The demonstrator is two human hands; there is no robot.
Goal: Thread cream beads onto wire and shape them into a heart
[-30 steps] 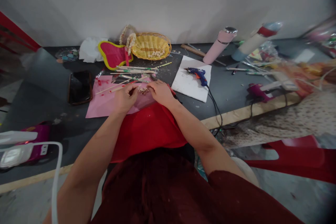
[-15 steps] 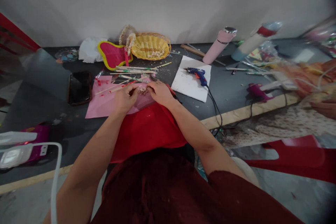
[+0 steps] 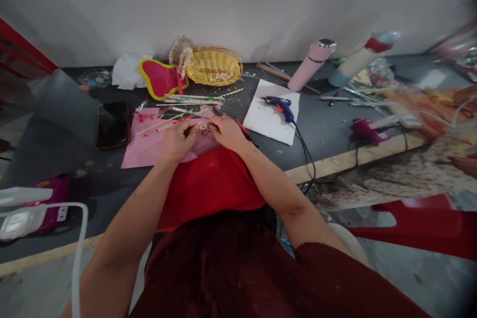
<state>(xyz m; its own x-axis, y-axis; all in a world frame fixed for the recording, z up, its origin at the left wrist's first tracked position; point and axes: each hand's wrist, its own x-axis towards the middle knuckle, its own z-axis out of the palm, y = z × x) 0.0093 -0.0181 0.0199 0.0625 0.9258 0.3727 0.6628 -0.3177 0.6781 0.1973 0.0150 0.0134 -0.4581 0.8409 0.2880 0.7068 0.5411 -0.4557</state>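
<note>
Over the pink paper (image 3: 143,151), my left hand (image 3: 178,139) and my right hand (image 3: 226,131) come close together at a small cluster of pale, beige bits (image 3: 203,129). The fingertips of both hands are pinched at either side of this cluster; its exact kind is too small to tell. Thin wooden sticks (image 3: 190,102), some with green-marked wrappers, lie just beyond my fingers. Red cloth (image 3: 210,184) spreads across my lap below the hands. Behind the sticks rests a yellow-rimmed pink shape (image 3: 162,78).
A yellow wicker basket (image 3: 212,62) holds small pale pieces. On a white board (image 3: 270,121) lies a blue glue gun (image 3: 280,106), its cord running over the table edge. A phone (image 3: 113,125) is at left, a pink bottle (image 3: 311,64) at back right. Another person's hand (image 3: 465,95) shows far right.
My hands stay almost in the same place, the right fingers shifting slightly. At far right, the other person's hands have moved.
</note>
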